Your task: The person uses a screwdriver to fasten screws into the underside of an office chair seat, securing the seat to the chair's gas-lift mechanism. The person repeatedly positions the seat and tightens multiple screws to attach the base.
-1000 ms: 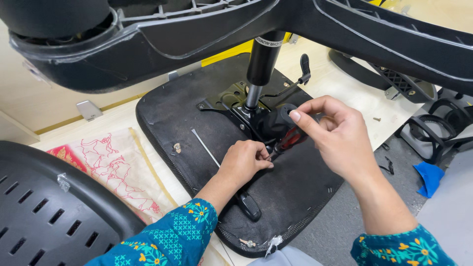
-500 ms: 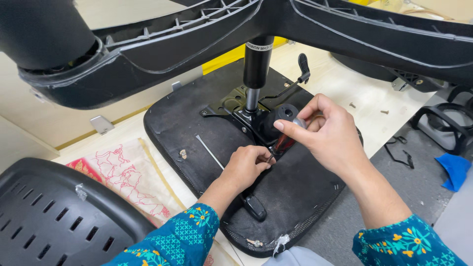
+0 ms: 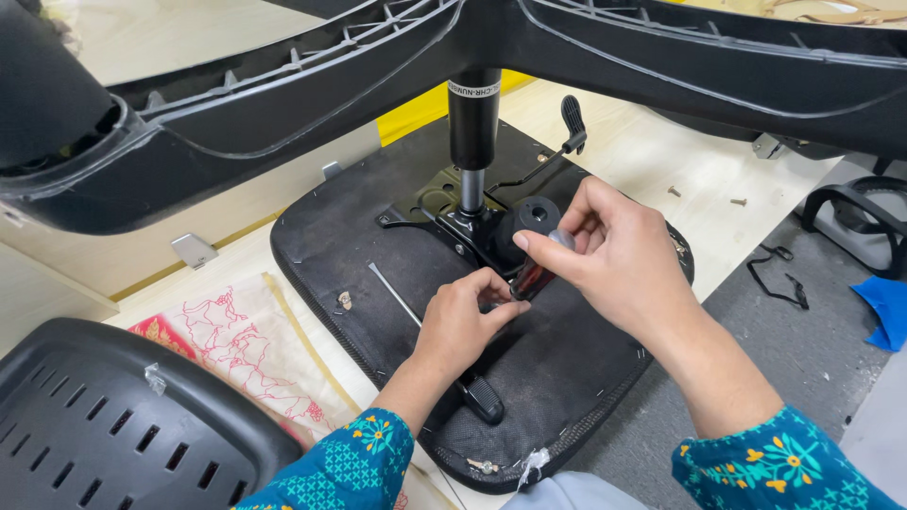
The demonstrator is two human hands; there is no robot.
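Nearest to me, a black slotted chair back (image 3: 113,425) is lying at lower left, with a red-patterned cloth (image 3: 236,349) just beyond it. I am resting my left hand (image 3: 463,316) on the upturned seat base (image 3: 567,378), fingers curled down at the tip of a screwdriver (image 3: 534,276); what they are pinching is hidden. I am gripping the screwdriver's dark red handle with my right hand (image 3: 614,255), thumb and fingers closed around it, beside the black knob (image 3: 534,215). Beyond, the gas cylinder (image 3: 472,123) is rising from the metal plate (image 3: 444,203). Farthest, the star-shaped chair base (image 3: 661,57) is spanning overhead, blocking the upper view.
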